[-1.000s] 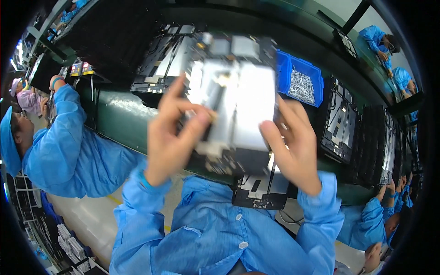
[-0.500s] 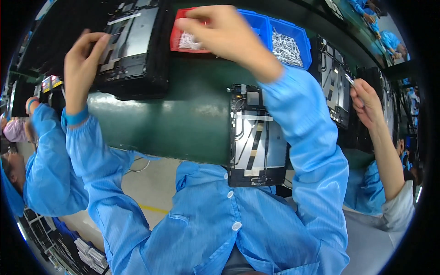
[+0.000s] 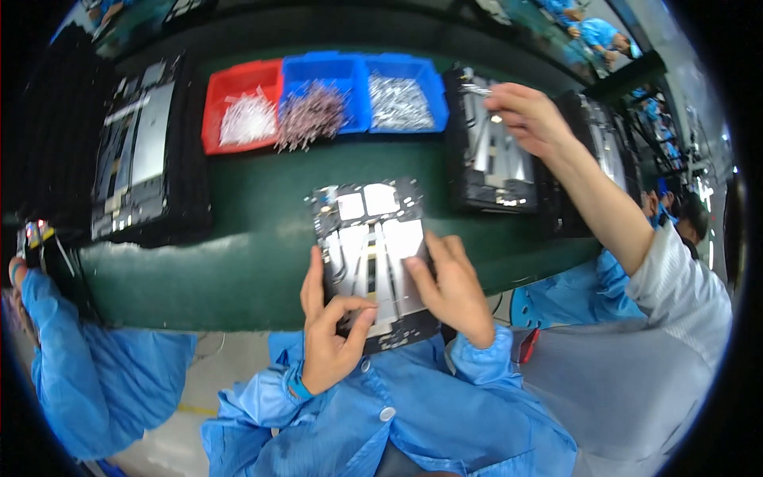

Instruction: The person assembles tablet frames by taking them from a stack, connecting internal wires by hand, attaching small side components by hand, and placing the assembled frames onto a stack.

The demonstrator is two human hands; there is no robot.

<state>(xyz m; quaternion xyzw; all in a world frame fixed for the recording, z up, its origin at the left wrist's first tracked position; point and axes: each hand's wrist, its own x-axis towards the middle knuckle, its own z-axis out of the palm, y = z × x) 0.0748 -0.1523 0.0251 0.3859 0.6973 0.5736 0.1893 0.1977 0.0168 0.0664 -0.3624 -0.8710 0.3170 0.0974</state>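
Observation:
An opened tablet (image 3: pixel 401 296), with silvery plates and black cables inside, is held tilted at the near table edge. My right hand (image 3: pixel 456 292) grips its right side, thumb on the upper face and fingers at the edge. At the lower left of the tablet is my left hand (image 3: pixel 332 340). Its thumb and index finger are pinched together over the silvery face, while another finger lies along the left edge. Whatever the pinch holds, if anything, is too small to make out.
A red bin (image 3: pixel 209 119) with white strips and blue bins (image 3: pixel 436 95) with silvery and pinkish-brown small parts stand at the back. Stacked opened tablets lie left (image 3: pixel 151 139) and right (image 3: pixel 520 167). A co-worker's hand (image 3: pixel 531 115) reaches over the right stack.
My right hand has come back from above the red bin to the tablet's right side. My left hand has left the left stack for the tablet. The view has shifted.

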